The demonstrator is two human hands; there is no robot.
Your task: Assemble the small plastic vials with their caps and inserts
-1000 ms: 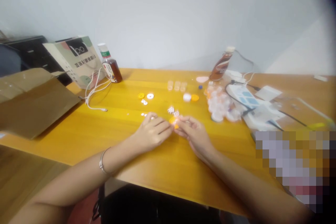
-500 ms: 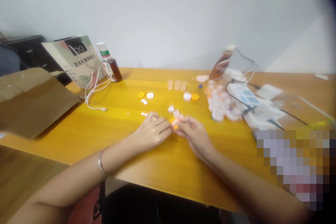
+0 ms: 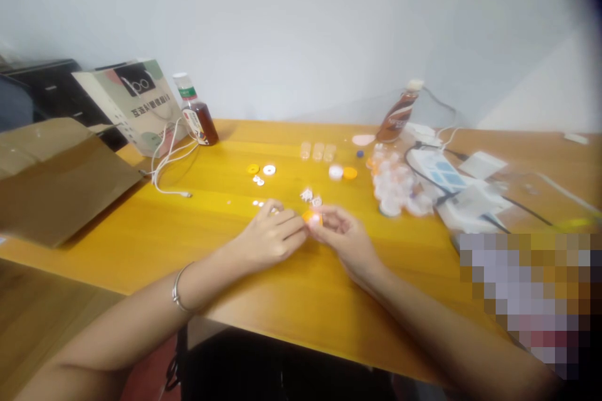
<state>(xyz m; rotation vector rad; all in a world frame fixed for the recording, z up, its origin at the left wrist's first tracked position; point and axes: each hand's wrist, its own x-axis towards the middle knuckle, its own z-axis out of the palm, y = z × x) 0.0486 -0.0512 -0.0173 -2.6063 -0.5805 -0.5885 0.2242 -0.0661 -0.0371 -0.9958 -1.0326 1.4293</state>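
Over the front middle of the table, both hands meet at a small orange round piece [image 3: 312,218] with a pale part on it; blur hides its details. My left hand [image 3: 275,236] has its fingers closed on the piece's left side. From the other side my right hand [image 3: 348,238] grips it between thumb and fingertips. White gear-like pieces [image 3: 306,195] lie just beyond the fingers. Small white discs [image 3: 256,203] rest near the left knuckles. Farther back are a yellow ring [image 3: 253,169] and a white ring [image 3: 269,170].
Clear cups [image 3: 318,151] stand behind the white cap [image 3: 335,172] and the orange cap [image 3: 350,173]. A heap of plastic pieces [image 3: 392,182] lies right, beside cables and white boxes [image 3: 437,169]. Drink bottles [image 3: 201,119], a paper bag [image 3: 145,106] and a cardboard box [image 3: 70,188] stand around.
The right hand's fingers have shifted around the orange piece, and more of its orange side shows. The left hand stays nearly where it was.
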